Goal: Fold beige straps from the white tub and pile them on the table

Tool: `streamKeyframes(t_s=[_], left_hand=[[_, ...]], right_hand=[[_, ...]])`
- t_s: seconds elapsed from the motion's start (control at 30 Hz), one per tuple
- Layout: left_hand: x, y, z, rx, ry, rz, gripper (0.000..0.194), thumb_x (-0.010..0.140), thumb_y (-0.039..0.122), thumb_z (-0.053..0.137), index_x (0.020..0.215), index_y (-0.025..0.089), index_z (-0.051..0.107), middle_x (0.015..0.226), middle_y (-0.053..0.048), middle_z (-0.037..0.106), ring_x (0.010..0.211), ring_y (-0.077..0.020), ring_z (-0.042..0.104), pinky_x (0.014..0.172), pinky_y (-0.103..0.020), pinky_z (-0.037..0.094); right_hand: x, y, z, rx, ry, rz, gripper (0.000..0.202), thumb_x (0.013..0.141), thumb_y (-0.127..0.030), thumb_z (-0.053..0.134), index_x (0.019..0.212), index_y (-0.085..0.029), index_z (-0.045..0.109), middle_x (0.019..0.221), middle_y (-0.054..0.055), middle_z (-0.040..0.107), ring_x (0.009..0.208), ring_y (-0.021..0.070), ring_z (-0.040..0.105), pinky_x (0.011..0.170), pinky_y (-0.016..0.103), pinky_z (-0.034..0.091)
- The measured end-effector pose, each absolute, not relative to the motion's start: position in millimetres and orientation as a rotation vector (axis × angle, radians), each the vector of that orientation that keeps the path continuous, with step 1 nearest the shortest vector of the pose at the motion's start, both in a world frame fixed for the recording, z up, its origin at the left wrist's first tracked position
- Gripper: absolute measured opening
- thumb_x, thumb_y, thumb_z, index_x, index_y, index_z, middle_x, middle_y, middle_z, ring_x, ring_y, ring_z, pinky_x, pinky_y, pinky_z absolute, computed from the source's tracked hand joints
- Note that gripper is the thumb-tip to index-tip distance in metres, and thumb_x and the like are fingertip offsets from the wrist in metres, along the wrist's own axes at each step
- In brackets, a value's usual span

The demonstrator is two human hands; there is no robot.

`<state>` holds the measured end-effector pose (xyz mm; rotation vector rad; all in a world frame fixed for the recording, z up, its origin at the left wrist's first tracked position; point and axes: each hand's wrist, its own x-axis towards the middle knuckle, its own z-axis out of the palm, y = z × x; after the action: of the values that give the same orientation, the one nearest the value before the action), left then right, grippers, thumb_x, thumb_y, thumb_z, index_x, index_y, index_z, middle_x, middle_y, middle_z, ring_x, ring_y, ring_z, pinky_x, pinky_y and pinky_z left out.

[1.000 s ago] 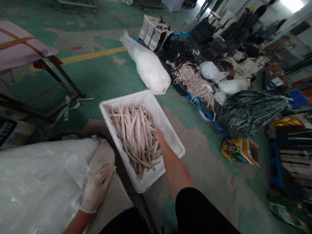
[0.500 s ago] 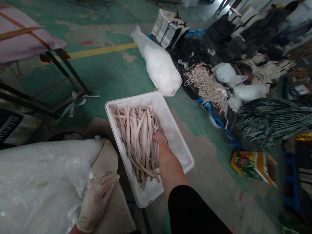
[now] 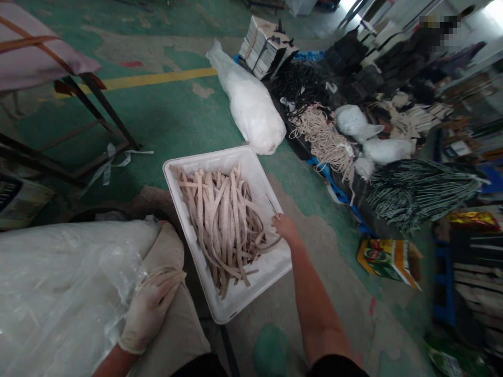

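A white plastic bin (image 3: 286, 264) stands in front of me, with a heap of flat beige strips (image 3: 223, 220) in it. Over its right rim is my bare right hand (image 3: 285, 228), closed on a thin pointed metal tool (image 3: 271, 203) whose exact kind is too small to tell. One strip bends out of the heap to just below that hand; whether the fingers hold it too is unclear. My left hand (image 3: 151, 306), in a pale glove, lies on my beige-clad leg (image 3: 173, 324) beside a clear plastic bag (image 3: 78, 283), its fingers stretched out.
A stuffed white sack (image 3: 255, 115) lies beyond the bin. To the right, pallets carry beige cord (image 3: 320, 136), dark green cords (image 3: 424, 191) and black bundles. An open yellow-green carton (image 3: 387, 262) is on the floor. A metal-legged stool (image 3: 104, 112) stands at left.
My right hand has moved right, out of the middle of the strips to the bin's right rim, with the metal tool in it. The left hand stays on the leg. The view has shifted slightly.
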<state>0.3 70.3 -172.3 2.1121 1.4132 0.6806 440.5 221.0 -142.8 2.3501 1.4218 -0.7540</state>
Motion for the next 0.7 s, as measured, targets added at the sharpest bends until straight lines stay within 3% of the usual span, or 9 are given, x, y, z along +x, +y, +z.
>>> streamKeyframes(t_s=[0.17,0.3,0.43,0.57,0.7], left_hand=[[-2,69,-178,2.120,1.416,0.671,0.039,0.101,0.044,0.044,0.109,0.024,0.077,0.104,-0.006,0.079,0.097,-0.0266,0.074,0.092,-0.043,0.057],[-1,70,-179,2.114,1.402,0.663,0.039,0.101,0.044,0.045,0.108,0.025,0.078,0.104,-0.005,0.080,0.099,-0.0269,0.074,0.092,-0.043,0.058],[0,70,-179,2.112,1.404,0.671,0.041,0.101,0.046,0.043,0.107,0.025,0.078,0.104,-0.005,0.080,0.098,-0.0264,0.074,0.092,-0.042,0.058],[-1,71,-177,2.117,1.417,0.674,0.042,0.101,0.046,0.043,0.107,0.024,0.079,0.105,-0.006,0.080,0.100,-0.0264,0.073,0.093,-0.042,0.058],[0,71,-172,2.112,1.425,0.678,0.041,0.101,0.045,0.044,0.107,0.024,0.079,0.103,-0.007,0.080,0.098,-0.0260,0.074,0.092,-0.041,0.058]], right_hand=[[453,168,-74,2.548,1.415,-0.880,0.031,0.099,-0.030,0.039,0.102,-0.013,0.066,0.087,0.009,0.076,0.059,0.0124,0.066,0.056,0.019,0.049],[444,148,-28,2.835,1.420,-1.060,0.029,0.089,-0.037,0.049,0.096,-0.014,0.066,0.072,0.006,0.073,0.055,0.0161,0.062,0.052,0.023,0.049],[429,147,6,2.854,1.590,-1.038,0.033,0.087,-0.044,0.049,0.089,-0.016,0.066,0.070,0.005,0.072,0.055,0.0166,0.062,0.053,0.024,0.049],[412,146,6,2.720,1.745,-1.022,0.035,0.091,-0.046,0.045,0.095,-0.017,0.065,0.076,0.005,0.073,0.062,0.0178,0.066,0.059,0.024,0.050],[387,143,-40,2.565,1.638,-0.983,0.028,0.094,-0.040,0.048,0.098,-0.022,0.068,0.090,0.008,0.076,0.081,0.0206,0.071,0.071,0.026,0.055]])
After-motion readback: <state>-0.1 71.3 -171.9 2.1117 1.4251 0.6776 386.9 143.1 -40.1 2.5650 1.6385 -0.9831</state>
